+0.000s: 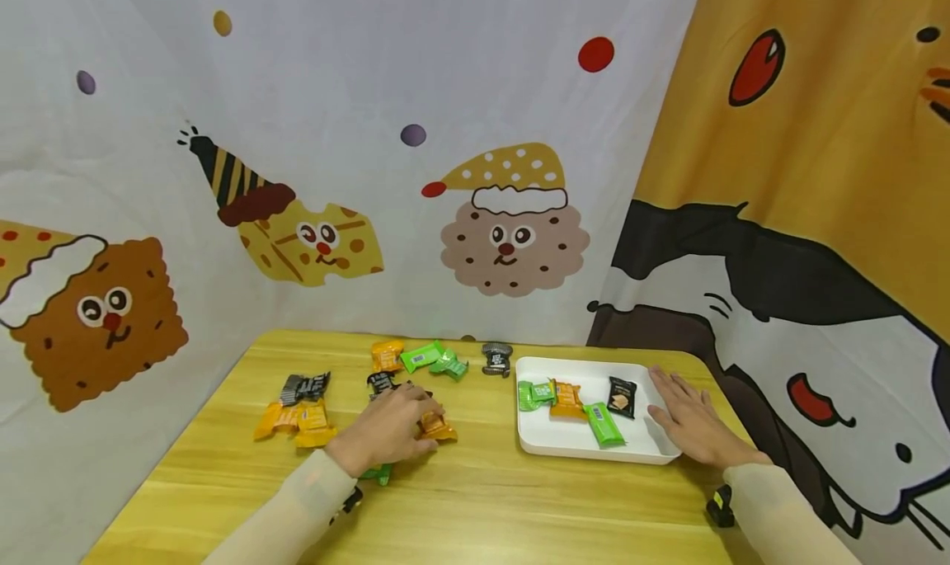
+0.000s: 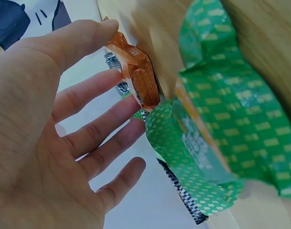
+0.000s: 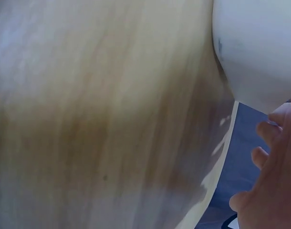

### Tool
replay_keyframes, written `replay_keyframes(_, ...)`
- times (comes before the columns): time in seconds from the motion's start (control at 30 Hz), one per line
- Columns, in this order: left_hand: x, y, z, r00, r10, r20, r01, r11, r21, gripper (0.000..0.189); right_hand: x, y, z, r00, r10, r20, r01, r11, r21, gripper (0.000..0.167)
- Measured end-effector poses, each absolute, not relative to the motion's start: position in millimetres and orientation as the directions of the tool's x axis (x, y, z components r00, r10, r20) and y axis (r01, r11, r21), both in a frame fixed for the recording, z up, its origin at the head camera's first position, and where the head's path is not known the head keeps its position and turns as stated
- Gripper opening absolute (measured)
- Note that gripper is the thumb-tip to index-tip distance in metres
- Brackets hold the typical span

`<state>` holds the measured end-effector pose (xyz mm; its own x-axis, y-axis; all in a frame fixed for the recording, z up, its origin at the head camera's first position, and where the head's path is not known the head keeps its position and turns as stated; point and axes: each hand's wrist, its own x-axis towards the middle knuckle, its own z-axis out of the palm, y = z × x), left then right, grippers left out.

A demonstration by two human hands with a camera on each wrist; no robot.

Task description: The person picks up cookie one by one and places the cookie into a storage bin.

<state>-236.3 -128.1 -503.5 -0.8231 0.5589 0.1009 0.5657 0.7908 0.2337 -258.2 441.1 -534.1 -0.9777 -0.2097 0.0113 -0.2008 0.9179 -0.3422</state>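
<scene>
My left hand (image 1: 392, 426) reaches over a cluster of wrapped snacks, its fingers loosely spread. An orange snack packet (image 1: 439, 427) lies by its fingertips; in the left wrist view, thumb and forefinger are right at this packet (image 2: 141, 71). Two green checked packets (image 2: 241, 105) show large beside the hand there, and part of a green one (image 1: 380, 473) peeks out below it in the head view. My right hand (image 1: 698, 429) rests with extended fingers at the right rim of a white tray (image 1: 549, 440). Inside the tray are green packets (image 1: 604, 425), an orange one (image 1: 567, 399) and a black one (image 1: 622, 397).
Orange packets (image 1: 312, 423) and black ones (image 1: 304, 388) lie at the left of the wooden table (image 1: 475, 507). Toward the back are another orange packet (image 1: 387, 355), green packets (image 1: 423, 356) and a black one (image 1: 497, 359). A printed curtain (image 1: 416, 70) hangs behind.
</scene>
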Motion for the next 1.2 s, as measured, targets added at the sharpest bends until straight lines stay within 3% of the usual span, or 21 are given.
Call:
replay_keyframes(0.37, -234.0, -125.9, -500.4, -0.822, 0.562, 0.097, 0.568, 0.792, 0.226, 0.051, -258.9, 437.9, -538.7, -0.978, -0.200, 0.057, -0.208, 0.941, -0.266, 0.080)
replay_keyframes(0.73, -233.9, -123.0, -503.1, -0.816, 0.570, 0.095, 0.575, 0.786, 0.225, 0.055, -257.3, 436.4, -540.9, -0.982, -0.181, 0.046, -0.187, 0.945, -0.268, 0.085)
replay_keyframes(1.2, -236.9, -119.4, -503.4, -0.820, 0.569, 0.066, 0.553, 0.755, 0.352, 0.055, -256.8, 435.6, -541.2, -0.984, -0.174, 0.048, -0.181, 0.945, -0.272, 0.088)
